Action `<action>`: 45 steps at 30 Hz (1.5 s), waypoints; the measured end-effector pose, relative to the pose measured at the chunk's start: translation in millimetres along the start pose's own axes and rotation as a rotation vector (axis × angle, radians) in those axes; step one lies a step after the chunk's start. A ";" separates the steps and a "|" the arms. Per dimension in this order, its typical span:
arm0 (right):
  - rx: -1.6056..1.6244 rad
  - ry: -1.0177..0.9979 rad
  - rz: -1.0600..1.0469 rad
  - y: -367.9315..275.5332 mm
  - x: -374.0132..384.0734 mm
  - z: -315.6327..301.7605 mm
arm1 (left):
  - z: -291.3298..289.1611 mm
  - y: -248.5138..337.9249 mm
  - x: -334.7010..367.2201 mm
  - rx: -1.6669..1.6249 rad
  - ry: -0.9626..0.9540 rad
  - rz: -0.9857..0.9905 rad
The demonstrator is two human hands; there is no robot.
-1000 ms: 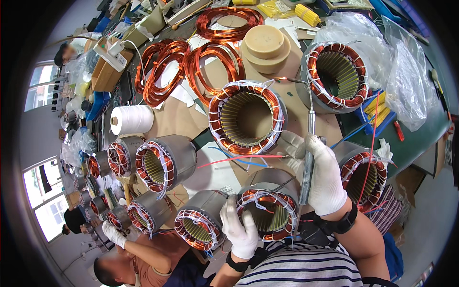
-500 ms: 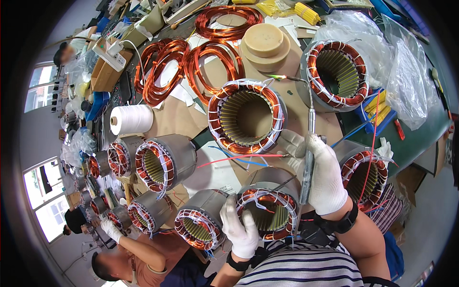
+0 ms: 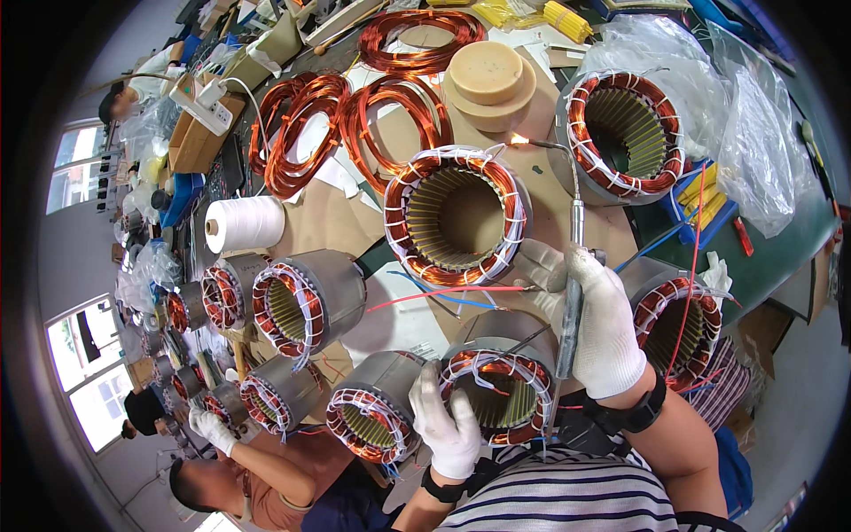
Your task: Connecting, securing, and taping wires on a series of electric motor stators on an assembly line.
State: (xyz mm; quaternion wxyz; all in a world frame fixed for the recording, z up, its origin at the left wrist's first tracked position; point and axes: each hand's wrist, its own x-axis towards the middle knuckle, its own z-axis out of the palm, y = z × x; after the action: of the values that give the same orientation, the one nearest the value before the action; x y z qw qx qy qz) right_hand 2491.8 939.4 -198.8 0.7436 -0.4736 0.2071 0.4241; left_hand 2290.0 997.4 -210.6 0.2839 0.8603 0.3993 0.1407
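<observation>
My right hand (image 3: 607,332), in a white glove, holds a slim metal gas torch (image 3: 576,306) upright, some of its fingers stretched out to the left. The torch's thin neck bends left at the top, and a small orange flame (image 3: 519,139) burns at its tip. My left hand (image 3: 446,430), also gloved, is curled over the left edge of the nearest stator (image 3: 496,441), thumb toward its bore and fingers outside. White lacing binds that stator's copper winding. Beyond the hands stands a larger stator (image 3: 455,217) facing up; red and blue leads (image 3: 452,291) lie before it.
Further stators (image 3: 625,137) stand right and left. Copper wire coils (image 3: 301,133), a cream stepped round block (image 3: 486,75) and a white thread spool (image 3: 245,223) lie farther back. Plastic bags (image 3: 753,133) cover the right. A co-worker (image 3: 266,488) works at lower left.
The torch flame has turned from a small greenish glow to a brighter orange one. Both my hands stay almost in place. The co-worker's gloved hand has shifted slightly.
</observation>
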 end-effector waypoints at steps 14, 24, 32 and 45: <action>0.033 -0.029 -0.004 3.2 0.3 -3.7 | 0.0 -2.4 -0.9 -0.007 0.001 0.013; 0.025 -0.055 -0.009 -1.2 -0.3 -1.4 | 4.0 -0.2 -2.2 0.017 0.029 -0.012; -0.039 -0.062 -0.008 0.5 1.2 -5.5 | 4.0 -0.5 -2.3 0.024 0.024 -0.028; 0.004 -0.050 -0.020 1.4 1.0 -2.9 | 1.8 3.8 -1.4 0.034 -0.022 -0.046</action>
State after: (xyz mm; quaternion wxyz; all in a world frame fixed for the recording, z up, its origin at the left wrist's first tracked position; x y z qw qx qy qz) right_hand 2491.5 937.6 -201.6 0.7537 -0.4636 0.1846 0.4278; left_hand 2292.2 993.6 -209.8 0.2766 0.8571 0.4182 0.1180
